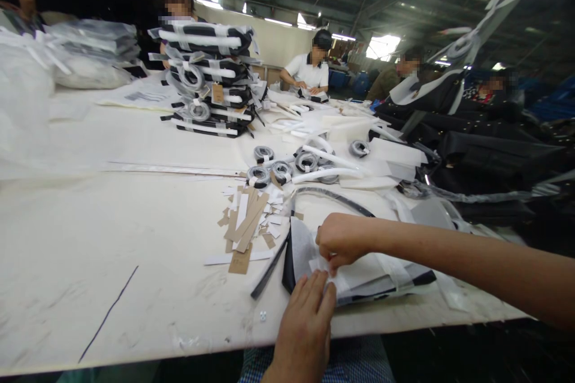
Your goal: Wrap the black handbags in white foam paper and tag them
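In front of me a black bag [288, 263] lies flat near the table's front edge, mostly covered by a thin white sheet [368, 272]. Its dark strap [330, 192] loops out behind it, in a clear wrap. My left hand [308, 317] rests on the near edge of the bag, fingers stretched out and lying flat. Just beyond, my right hand [344, 240] is closed, its fingers curled down against a small piece of white paper [317, 263] on the sheet. The palm hides exactly how the fingertips grip.
Left of the bag lie cardboard strips [249, 221] and paper scraps. Coiled straps [281, 172] and white foam tubes [327, 173] lie behind. A tall stack of wrapped bags [209, 81] stands farther back. Black material [489, 161] is heaped at right. A co-worker [312, 69] works across the table.
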`<action>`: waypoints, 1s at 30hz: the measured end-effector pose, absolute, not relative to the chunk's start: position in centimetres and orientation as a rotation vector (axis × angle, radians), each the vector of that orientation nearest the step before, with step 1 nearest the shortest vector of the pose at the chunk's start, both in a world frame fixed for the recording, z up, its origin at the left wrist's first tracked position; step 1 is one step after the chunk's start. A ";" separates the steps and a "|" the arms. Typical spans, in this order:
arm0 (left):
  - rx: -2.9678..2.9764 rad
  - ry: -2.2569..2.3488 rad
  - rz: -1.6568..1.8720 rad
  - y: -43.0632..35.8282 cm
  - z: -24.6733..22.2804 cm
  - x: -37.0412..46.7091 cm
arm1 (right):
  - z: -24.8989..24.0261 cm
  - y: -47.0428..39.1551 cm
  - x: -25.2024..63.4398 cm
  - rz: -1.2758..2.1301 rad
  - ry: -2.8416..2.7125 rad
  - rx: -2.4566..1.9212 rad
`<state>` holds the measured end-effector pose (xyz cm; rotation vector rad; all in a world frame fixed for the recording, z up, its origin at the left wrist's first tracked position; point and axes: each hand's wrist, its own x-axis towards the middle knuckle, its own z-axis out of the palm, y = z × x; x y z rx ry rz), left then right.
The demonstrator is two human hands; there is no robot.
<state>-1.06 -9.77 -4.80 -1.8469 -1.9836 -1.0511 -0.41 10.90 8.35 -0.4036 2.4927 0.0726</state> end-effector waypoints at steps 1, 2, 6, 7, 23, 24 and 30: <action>-1.829 -1.976 -1.046 -9.8 -4.8 -1.1 | 8.4 10.7 -0.6 0.097 2.487 -0.407; -1.821 -1.960 -1.034 -9.8 -4.8 -1.1 | 8.4 10.5 -0.8 0.120 2.481 -0.411; -1.865 -1.858 -0.963 -9.6 -4.7 -1.5 | 7.9 10.4 -1.9 0.175 2.458 -0.439; -1.881 -1.836 -0.955 -9.5 -4.7 -1.7 | 7.7 10.5 -2.2 0.187 2.454 -0.444; -1.875 -1.855 -0.946 -9.2 -4.1 -1.8 | 4.6 16.9 -5.2 -0.133 2.543 0.110; -1.879 -1.862 -0.938 -9.2 -4.0 -1.8 | 4.9 17.3 -4.5 -0.163 2.599 0.177; -1.883 -1.857 -0.936 -9.4 -4.3 -1.6 | 4.4 14.5 2.5 -0.457 2.848 0.370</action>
